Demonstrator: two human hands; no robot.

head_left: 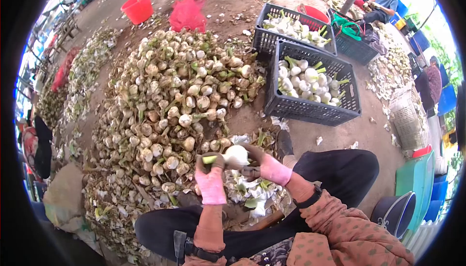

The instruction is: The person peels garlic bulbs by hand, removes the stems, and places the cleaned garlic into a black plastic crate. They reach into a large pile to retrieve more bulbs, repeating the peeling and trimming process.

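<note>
A peeled white garlic bulb [237, 157] with a short green stem is held between my hands, above a scatter of peeled skins [257, 191]. My left hand [211, 181], in a pink glove with dark, soiled fingers, is closed around the stem end. On the other side of the bulb, my right hand [270, 167] wears a matching glove, its fingers curled against the bulb. Just beyond both hands rises a large pile of unpeeled garlic bulbs [165, 96], brownish and dirty with stems attached.
Ahead to the right stand two dark plastic crates [315, 111] holding white peeled bulbs. A red bucket [138, 8] and a red mesh bag [188, 15] lie beyond the pile. A dark bucket [395, 212] stands at my right. Other people [383, 1] sit at the far right.
</note>
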